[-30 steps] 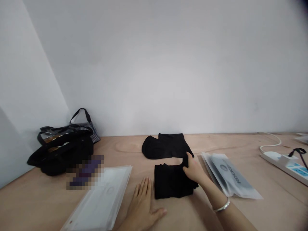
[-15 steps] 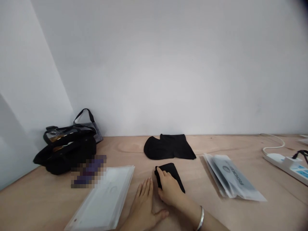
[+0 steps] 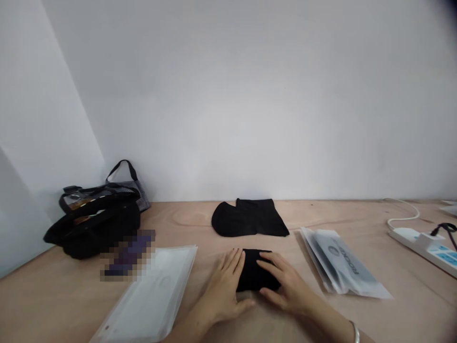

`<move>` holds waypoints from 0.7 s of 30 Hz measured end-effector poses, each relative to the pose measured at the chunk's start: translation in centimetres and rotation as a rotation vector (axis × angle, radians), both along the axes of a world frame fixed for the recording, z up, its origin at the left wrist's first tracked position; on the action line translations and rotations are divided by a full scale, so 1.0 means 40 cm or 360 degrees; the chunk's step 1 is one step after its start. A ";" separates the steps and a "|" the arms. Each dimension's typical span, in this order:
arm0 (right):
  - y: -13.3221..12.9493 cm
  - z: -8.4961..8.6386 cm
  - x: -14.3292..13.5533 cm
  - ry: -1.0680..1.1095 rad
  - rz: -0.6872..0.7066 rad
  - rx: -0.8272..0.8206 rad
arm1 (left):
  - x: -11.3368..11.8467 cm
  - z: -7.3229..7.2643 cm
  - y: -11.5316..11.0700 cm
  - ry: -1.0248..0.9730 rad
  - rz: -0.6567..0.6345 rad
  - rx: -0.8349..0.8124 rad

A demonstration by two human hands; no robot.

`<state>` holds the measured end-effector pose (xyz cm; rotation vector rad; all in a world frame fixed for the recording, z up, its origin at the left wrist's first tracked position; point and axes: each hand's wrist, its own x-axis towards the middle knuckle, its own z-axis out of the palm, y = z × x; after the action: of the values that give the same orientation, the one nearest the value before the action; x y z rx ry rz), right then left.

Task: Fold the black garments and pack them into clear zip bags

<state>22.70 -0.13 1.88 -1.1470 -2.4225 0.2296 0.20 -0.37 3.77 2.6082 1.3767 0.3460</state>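
Observation:
A folded black cloth (image 3: 255,271) lies flat on the wooden table (image 3: 285,328) in front of me. My left hand (image 3: 226,286) rests on its left edge, fingers stretched forward and thumb out to the side. On its right part lies my right hand (image 3: 285,286), fingers spread, a silver bracelet at the wrist. Farther back, near the wall, another black cloth piece (image 3: 250,218) is laid out flat, with a rounded left end.
Frosted plastic bags lie at the left (image 3: 153,290) and right (image 3: 348,262). Far left are a black bag (image 3: 103,231), a striped bag (image 3: 143,195) and a blurred purple item (image 3: 130,255). A white power strip (image 3: 424,245) with cables sits at the far right.
My left hand has moved forward onto the cloth's left edge. My right hand has shifted right, its fingers now spread. The folded cloth has turned to lie more squarely.

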 end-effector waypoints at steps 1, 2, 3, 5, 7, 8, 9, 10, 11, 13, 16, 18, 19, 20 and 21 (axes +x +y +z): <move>0.010 0.000 -0.003 -0.0022 -0.0016 0.0005 | 0.009 0.006 0.012 0.0025 -0.0047 -0.0007; 0.020 -0.002 -0.007 -0.0065 -0.0018 -0.0009 | 0.017 0.008 0.024 0.0046 -0.0085 -0.0018; 0.030 -0.006 -0.011 -0.0119 -0.0013 -0.0047 | 0.023 0.005 0.034 0.0062 -0.0118 -0.0032; 0.042 -0.018 -0.018 -0.0215 0.0000 -0.0155 | 0.026 -0.010 0.051 0.0076 -0.0170 -0.0069; 0.046 -0.031 -0.023 -0.0274 -0.0002 -0.0244 | 0.023 -0.030 0.062 0.0080 -0.0203 -0.0106; 0.046 -0.036 -0.024 -0.0291 -0.0007 -0.0268 | 0.021 -0.039 0.065 0.0079 -0.0212 -0.0119; 0.046 -0.040 -0.025 -0.0304 -0.0008 -0.0284 | 0.019 -0.047 0.067 0.0075 -0.0217 -0.0128; 0.046 -0.041 -0.026 -0.0314 -0.0007 -0.0296 | 0.017 -0.052 0.068 0.0067 -0.0218 -0.0132; 0.046 -0.041 -0.026 -0.0322 -0.0002 -0.0306 | 0.015 -0.055 0.069 0.0060 -0.0219 -0.0135; 0.046 -0.036 -0.025 -0.0324 0.0010 -0.0325 | 0.014 -0.056 0.068 0.0042 -0.0220 -0.0140; 0.048 -0.026 -0.014 -0.0321 0.0049 -0.0344 | 0.014 -0.054 0.069 0.0021 -0.0209 -0.0157; 0.047 -0.019 0.001 -0.0329 0.0109 -0.0356 | 0.013 -0.055 0.071 0.0019 -0.0204 -0.0189; 0.045 -0.017 0.008 -0.0330 0.0141 -0.0361 | 0.013 -0.056 0.072 0.0018 -0.0206 -0.0209; 0.043 -0.016 0.015 -0.0326 0.0167 -0.0359 | 0.013 -0.059 0.074 0.0012 -0.0209 -0.0225; 0.041 -0.017 0.021 -0.0316 0.0182 -0.0347 | 0.013 -0.062 0.075 0.0000 -0.0211 -0.0234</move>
<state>23.54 1.50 1.20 -1.1720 -2.6951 0.4452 0.73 2.64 1.30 2.5609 1.1734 0.2176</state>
